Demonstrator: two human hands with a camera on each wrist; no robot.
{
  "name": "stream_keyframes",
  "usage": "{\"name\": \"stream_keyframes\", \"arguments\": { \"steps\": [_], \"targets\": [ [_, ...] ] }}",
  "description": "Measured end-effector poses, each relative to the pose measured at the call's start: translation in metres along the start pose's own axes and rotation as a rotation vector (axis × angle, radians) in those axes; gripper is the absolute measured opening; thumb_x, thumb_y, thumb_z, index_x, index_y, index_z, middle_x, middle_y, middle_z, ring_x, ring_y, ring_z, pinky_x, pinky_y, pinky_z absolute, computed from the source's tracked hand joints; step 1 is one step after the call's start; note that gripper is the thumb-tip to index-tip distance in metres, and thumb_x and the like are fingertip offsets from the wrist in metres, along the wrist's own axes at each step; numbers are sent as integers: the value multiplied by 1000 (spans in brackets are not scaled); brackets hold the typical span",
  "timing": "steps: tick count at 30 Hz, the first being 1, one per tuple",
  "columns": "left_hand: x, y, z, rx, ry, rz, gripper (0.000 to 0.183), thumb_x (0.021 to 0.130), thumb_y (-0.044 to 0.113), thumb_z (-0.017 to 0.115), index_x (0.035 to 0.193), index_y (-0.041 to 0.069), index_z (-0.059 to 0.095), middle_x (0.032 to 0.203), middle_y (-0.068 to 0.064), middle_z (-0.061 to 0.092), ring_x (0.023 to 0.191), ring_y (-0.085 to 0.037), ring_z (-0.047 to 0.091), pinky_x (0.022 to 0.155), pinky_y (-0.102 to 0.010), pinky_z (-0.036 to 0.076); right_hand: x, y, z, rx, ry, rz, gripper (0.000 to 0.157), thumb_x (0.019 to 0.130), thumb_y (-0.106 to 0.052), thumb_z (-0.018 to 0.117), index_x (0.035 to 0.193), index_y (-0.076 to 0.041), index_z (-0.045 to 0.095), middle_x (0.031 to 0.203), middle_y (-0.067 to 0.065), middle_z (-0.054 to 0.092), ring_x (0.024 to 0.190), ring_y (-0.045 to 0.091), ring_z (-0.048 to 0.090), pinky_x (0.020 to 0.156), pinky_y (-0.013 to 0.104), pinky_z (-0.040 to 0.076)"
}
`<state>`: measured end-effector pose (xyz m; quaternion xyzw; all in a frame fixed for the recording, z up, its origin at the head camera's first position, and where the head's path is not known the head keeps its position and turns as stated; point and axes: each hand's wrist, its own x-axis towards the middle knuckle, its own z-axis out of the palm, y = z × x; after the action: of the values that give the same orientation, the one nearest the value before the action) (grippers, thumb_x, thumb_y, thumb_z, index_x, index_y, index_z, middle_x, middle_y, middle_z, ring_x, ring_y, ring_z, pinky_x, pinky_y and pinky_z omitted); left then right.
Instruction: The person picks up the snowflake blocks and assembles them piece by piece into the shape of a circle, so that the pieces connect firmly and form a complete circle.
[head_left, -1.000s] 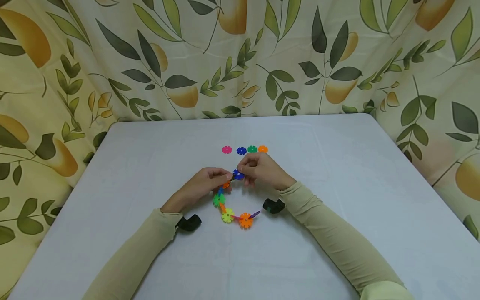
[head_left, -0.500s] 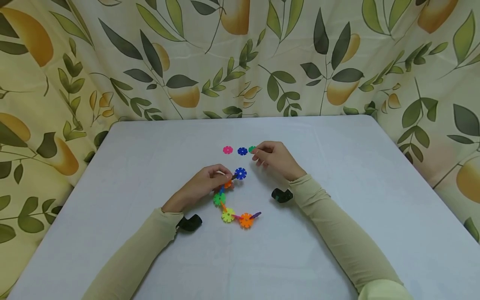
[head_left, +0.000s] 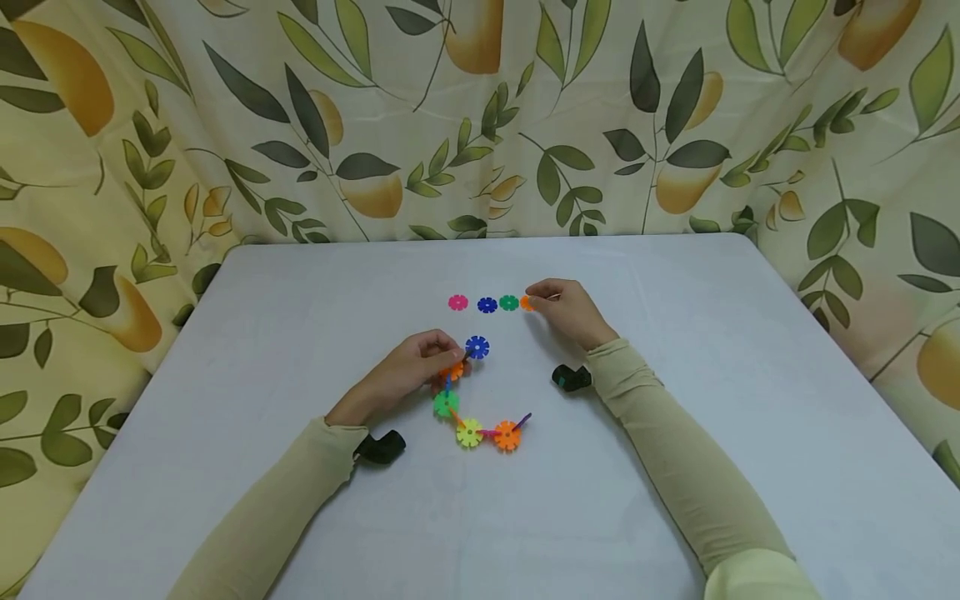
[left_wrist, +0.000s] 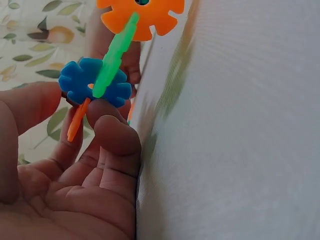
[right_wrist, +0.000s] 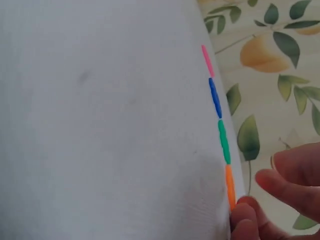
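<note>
White table [head_left: 645, 500]: nearest, a chain of linked discs [head_left: 446, 405] curves, its two ends unjoined. The left hand [head_left: 411, 367] pinches its far-left stretch. Farther off, unlinked, lie a pink disc [head_left: 458, 302], blue disc [head_left: 487, 305], green disc [head_left: 509, 302] and orange disc [head_left: 526, 303], whose right edge the right hand [head_left: 568, 311] apparently pinches.

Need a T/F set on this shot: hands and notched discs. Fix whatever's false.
1. The left hand grips the chain of linked discs. True.
2. The right hand is at the loose pink disc. False: it is at the loose orange disc.
3. The loose green disc lies between the loose blue disc and the loose orange disc. True.
4. The chain forms a closed ring. False: its two ends are apart.
</note>
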<state>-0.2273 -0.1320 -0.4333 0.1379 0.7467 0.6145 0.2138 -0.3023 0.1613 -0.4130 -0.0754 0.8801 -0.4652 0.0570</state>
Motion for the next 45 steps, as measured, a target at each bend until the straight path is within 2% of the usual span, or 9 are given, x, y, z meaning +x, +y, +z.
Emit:
{"name": "stream_keyframes", "arguments": {
  "steps": [8,15,18,21,23,30,35,40,45],
  "targets": [
    [-1,2,2,-22,-24,2,25,112,26,61,117,2,64,109,-14,75,86,-23,57,66,-25,50,7,7,-2,-114,-46,22,42,105,-10,62,145,1,64,134,27,61,119,39,53,102,49,47],
    [-2,2,1,15,5,-6,30,113,28,57,131,4,60,108,-13,74,82,-23,58,70,-27,51,10,11,-1,-167,-33,18,33,100,-8,66,132,0,71,125,25,59,114,39,50,97,49,45],
    [-3,3,1,32,21,-2,33,112,28,58,135,6,65,110,-10,71,89,-23,58,71,-26,49,11,12,0,-185,-33,-14,30,99,-6,70,126,6,67,121,25,60,111,38,52,96,48,46],
    [-3,3,1,26,20,8,31,112,27,60,131,5,71,112,-11,69,98,-24,57,71,-25,49,8,11,-1,-181,-33,-18,30,98,-6,71,122,7,60,117,23,60,106,36,54,93,45,47],
    [-3,3,1,20,15,9,29,112,26,60,127,4,72,112,-11,69,101,-25,57,71,-25,48,6,10,-1,-158,-28,-3,28,98,-6,71,120,5,57,113,20,59,102,34,53,89,42,47],
    [-2,2,0,17,27,-8,27,112,24,60,126,5,72,112,-10,74,107,-25,62,94,-30,51,0,12,-4,-80,14,-21,22,98,-2,71,117,5,63,106,17,62,93,29,55,78,31,46],
    [-1,1,-1,-12,18,-3,26,112,21,59,125,2,72,111,-13,76,105,-26,66,92,-29,53,-4,13,-6,3,6,-58,21,97,2,72,117,6,71,105,18,68,85,25,61,72,23,53],
    [0,0,-1,-26,25,-7,25,112,20,60,123,1,72,111,-12,76,104,-25,67,91,-27,53,-9,9,-6,88,-48,-52,16,98,0,74,114,4,71,106,19,69,78,27,66,69,26,56],
    [-1,1,0,-38,29,-21,24,111,19,60,121,1,72,108,-12,77,103,-24,67,91,-27,53,-13,6,-2,158,-93,-65,14,99,1,71,114,2,72,111,19,67,79,29,68,70,28,59]
  ]
}}
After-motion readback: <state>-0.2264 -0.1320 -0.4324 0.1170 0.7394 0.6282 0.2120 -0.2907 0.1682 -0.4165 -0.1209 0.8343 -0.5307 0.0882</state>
